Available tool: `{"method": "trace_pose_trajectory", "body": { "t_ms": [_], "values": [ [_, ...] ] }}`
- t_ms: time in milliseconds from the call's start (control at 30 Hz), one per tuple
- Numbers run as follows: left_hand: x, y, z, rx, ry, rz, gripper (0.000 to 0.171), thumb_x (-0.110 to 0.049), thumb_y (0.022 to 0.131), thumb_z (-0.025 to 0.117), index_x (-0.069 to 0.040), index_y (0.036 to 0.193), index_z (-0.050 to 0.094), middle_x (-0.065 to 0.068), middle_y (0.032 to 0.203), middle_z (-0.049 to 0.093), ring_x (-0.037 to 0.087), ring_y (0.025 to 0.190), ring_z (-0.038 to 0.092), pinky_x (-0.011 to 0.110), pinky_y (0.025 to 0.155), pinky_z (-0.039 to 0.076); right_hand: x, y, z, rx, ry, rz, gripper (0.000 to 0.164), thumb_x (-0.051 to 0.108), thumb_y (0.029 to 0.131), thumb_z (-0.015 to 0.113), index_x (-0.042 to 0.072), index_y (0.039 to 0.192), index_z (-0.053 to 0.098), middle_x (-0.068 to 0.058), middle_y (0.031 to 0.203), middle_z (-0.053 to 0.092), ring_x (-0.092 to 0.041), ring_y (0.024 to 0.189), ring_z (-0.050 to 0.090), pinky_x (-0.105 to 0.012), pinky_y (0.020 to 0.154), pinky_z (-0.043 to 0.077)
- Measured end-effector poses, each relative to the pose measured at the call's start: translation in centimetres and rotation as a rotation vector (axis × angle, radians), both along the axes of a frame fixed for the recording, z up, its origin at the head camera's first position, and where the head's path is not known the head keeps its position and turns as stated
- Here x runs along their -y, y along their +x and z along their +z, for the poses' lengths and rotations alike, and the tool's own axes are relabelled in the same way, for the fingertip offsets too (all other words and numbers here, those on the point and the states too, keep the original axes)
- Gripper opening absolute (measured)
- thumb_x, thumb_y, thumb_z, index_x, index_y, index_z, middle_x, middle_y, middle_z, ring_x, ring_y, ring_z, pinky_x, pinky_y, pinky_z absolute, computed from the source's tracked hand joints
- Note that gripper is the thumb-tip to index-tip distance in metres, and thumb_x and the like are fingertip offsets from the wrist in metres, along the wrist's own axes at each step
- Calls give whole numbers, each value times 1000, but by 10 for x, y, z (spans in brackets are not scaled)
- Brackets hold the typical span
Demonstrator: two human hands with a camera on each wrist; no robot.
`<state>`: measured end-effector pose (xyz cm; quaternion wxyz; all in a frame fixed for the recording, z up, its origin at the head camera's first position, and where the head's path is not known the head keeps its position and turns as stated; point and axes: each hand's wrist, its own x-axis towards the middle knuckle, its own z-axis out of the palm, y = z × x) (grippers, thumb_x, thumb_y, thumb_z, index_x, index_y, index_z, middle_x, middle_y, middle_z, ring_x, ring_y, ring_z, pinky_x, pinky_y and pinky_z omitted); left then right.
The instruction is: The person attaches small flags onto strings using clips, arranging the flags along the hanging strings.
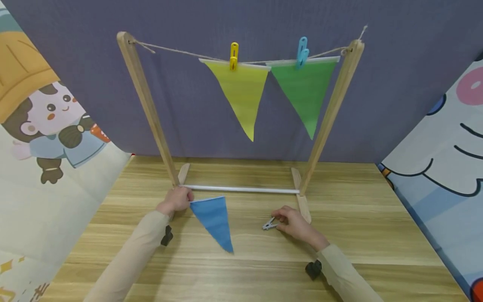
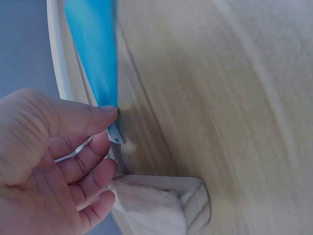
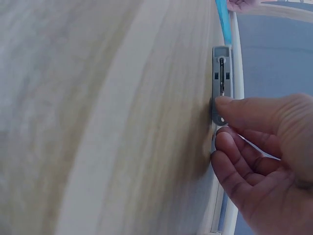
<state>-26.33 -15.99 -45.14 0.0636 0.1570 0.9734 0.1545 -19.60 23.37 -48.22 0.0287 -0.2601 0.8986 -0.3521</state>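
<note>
A blue triangular pennant [image 1: 214, 220] hangs from my left hand [image 1: 178, 199], which pinches one top corner between thumb and fingers. In the left wrist view the thumb presses on the end of the blue pennant [image 2: 95, 54], close to a wooden foot [image 2: 156, 200] of the frame. My right hand [image 1: 296, 225] pinches a grey clothespin [image 1: 269, 224] by its handle end, jaws pointing left toward the pennant. The right wrist view shows the thumb on the grey clothespin [image 3: 222, 83]; the other fingers are curled behind it.
A string [image 1: 177, 51] spans two wooden posts [image 1: 149, 109]. A yellow clothespin [image 1: 234, 56] holds a yellow pennant [image 1: 243, 94] there; a blue clothespin [image 1: 302, 53] holds a green pennant [image 1: 309, 90]. A white rod [image 1: 241, 189] joins the feet above the wooden table [image 1: 260, 272].
</note>
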Motion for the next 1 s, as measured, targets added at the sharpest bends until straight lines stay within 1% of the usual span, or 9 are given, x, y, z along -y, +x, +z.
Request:
{"method": "trace_pose_trajectory", "body": {
  "t_ms": [133,233,333,467,600,767,833,933,1000],
  "values": [
    [1,1,8,42,6,-30,14,-3,69,62,-6,81,68,6,83,67,31,87,60,58,83,42,0,0,-1,-4,0,3,30,-4,75,73,-4,104,64,-6,92,59,-17,79,56,-24,69,49],
    [1,3,13,70,28,-41,10,-8,70,65,-7,80,68,3,81,65,27,83,59,60,84,40,0,0,-1,-7,-4,4,30,-3,75,73,-4,104,64,-6,91,59,-17,79,56,-24,69,49],
    [1,3,15,57,31,-61,6,-12,73,69,-8,77,68,2,78,64,23,78,58,59,81,41,0,-1,-2,-6,-9,4,30,-3,76,73,-4,104,64,-6,91,59,-17,79,56,-24,69,49],
    [3,1,9,22,24,-76,8,-12,74,73,-8,75,66,0,74,63,22,76,58,56,79,42,-1,-1,-2,3,-12,0,30,-3,76,73,-3,104,64,-6,91,59,-17,80,56,-24,70,49],
    [6,-1,1,24,46,-83,9,-9,75,73,-9,74,64,-2,71,60,18,72,56,50,77,43,-1,-1,-2,5,-5,-6,29,-3,76,74,-3,103,64,-5,91,58,-17,80,56,-24,70,49],
    [9,0,-2,-16,80,-132,11,-5,74,72,-8,74,62,-3,68,57,15,67,53,39,68,44,-1,-1,-2,1,-2,-9,29,-2,76,74,-3,103,64,-5,91,58,-16,80,56,-24,70,50],
    [10,0,-3,-50,91,-159,10,-4,74,71,-7,74,62,-3,66,56,14,65,52,36,65,44,-1,-1,-2,-2,-2,-4,29,-2,76,73,-3,103,64,-5,91,58,-16,80,56,-24,71,50],
    [13,0,-7,-80,131,-170,8,-2,74,69,-7,74,62,-4,65,56,11,62,51,32,62,44,-2,-1,-3,-13,-5,11,28,-2,76,74,-3,102,64,-6,91,58,-17,80,56,-25,71,50],
    [14,-1,-9,-95,189,-181,6,-1,75,68,-6,74,63,-3,65,57,10,62,52,29,60,45,-2,-2,-3,-16,-12,26,26,-1,76,73,-2,101,64,-6,91,58,-17,80,56,-25,71,50]
  ]
}}
